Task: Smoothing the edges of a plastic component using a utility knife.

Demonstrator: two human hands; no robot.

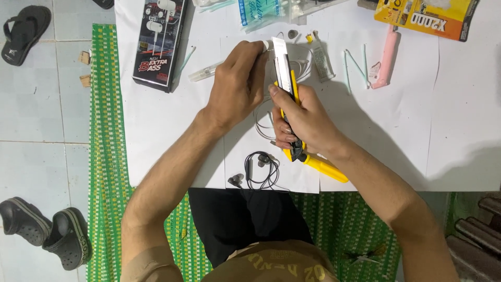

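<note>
My right hand (302,117) grips a yellow utility knife (323,167) with its metal blade (282,65) extended away from me. My left hand (237,86) is closed on a small white piece (268,45) at its fingertips, right beside the blade tip. A thin white cable (261,122) runs under both hands on white paper (156,136). Black earphones with a coiled cable (259,169) lie on the paper just below my hands.
A black earphone box (158,42) lies at the upper left. A pink tool (386,57), mint cotton swabs (355,62), a small tube (322,61), a clear tube (204,72) and a yellow package (425,15) lie at the top. Green mat (107,130), sandals and shoes (44,230) sit on the left.
</note>
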